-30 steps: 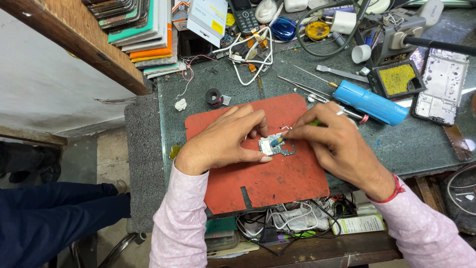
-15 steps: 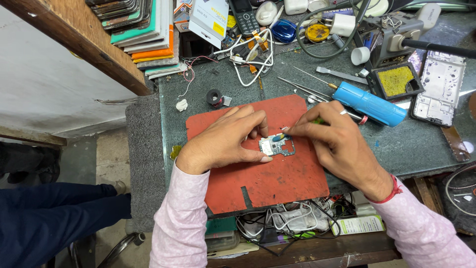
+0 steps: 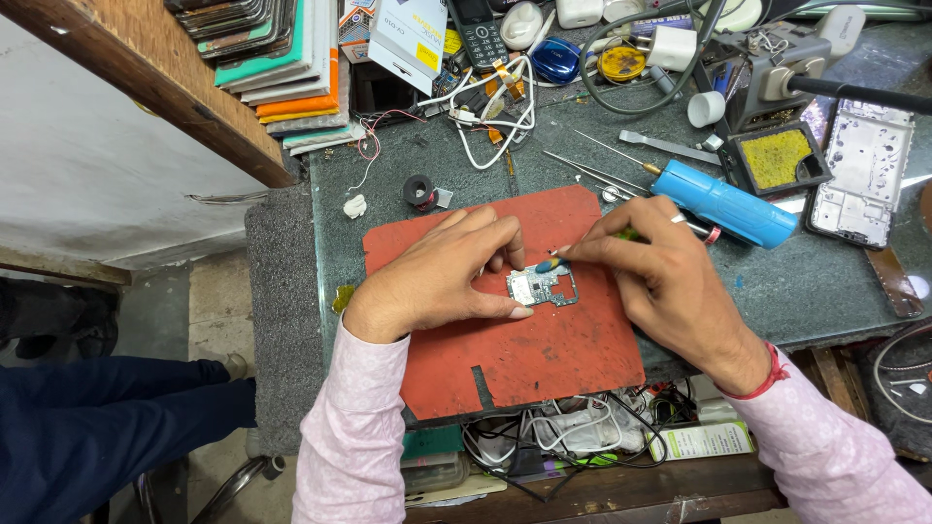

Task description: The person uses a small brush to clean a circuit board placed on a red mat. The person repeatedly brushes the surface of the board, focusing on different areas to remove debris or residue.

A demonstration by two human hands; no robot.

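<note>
Left hand point(image 3: 437, 277) stays pinning the small circuit board point(image 3: 542, 287) mid-frame on the red mat point(image 3: 544, 359), fingers clamped on its edge; right hand point(image 3: 670, 281), fingers pinched on a thin tool point(image 3: 549, 262), has its tip now at the board's top edge, so the probing is underway.

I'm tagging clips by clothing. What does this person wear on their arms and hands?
Both arms are in long pale pink sleeves with a faint fine pattern, ending at the wrists. A red thread band circles the right wrist. The left hand and right hand are bare: no gloves, and no rings that I can see.
</note>
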